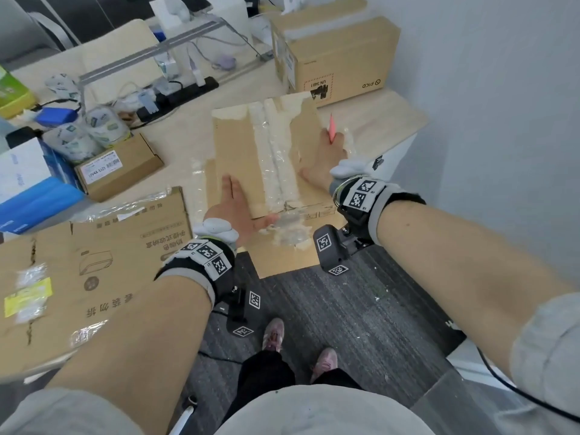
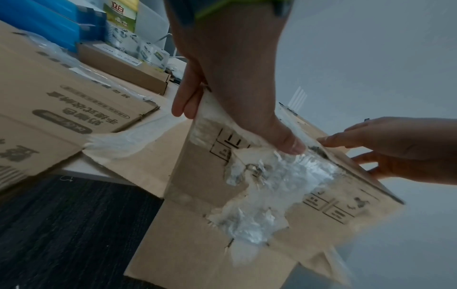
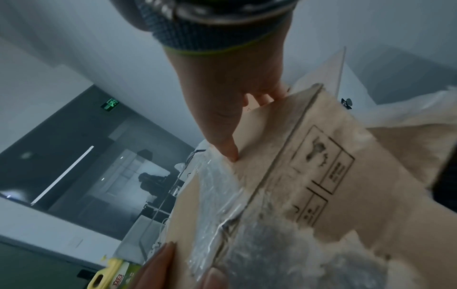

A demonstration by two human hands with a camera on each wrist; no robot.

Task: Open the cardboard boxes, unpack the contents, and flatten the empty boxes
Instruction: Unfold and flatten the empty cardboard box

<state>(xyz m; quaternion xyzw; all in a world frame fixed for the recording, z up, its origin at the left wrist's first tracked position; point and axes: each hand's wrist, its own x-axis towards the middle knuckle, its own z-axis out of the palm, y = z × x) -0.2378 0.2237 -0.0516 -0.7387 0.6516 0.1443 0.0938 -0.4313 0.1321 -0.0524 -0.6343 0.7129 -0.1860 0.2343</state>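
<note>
A cardboard box (image 1: pixel 238 146) with a torn strip of clear tape (image 1: pixel 276 149) down its top lies at the table's front edge, and one flap (image 1: pixel 282 259) hangs over that edge. My left hand (image 1: pixel 233 199) lies flat on the box top near the front, its thumb (image 2: pixel 289 144) pressing the torn tape on the near face. My right hand (image 1: pixel 324 158) rests on the box's right edge with its thumb (image 3: pixel 222 140) on the top. It holds a pink cutter (image 1: pixel 331 128) that sticks up past the fingers. What is inside the box is hidden.
A flattened printed box (image 1: pixel 94 262) lies at the left. At the back right stands a sealed brown box (image 1: pixel 339 58). A small labelled box (image 1: pixel 119 167), wrapped rolls (image 1: pixel 91 133), blue packs (image 1: pixel 34 205) and a power strip (image 1: pixel 179 95) crowd the left. A wall is close on the right.
</note>
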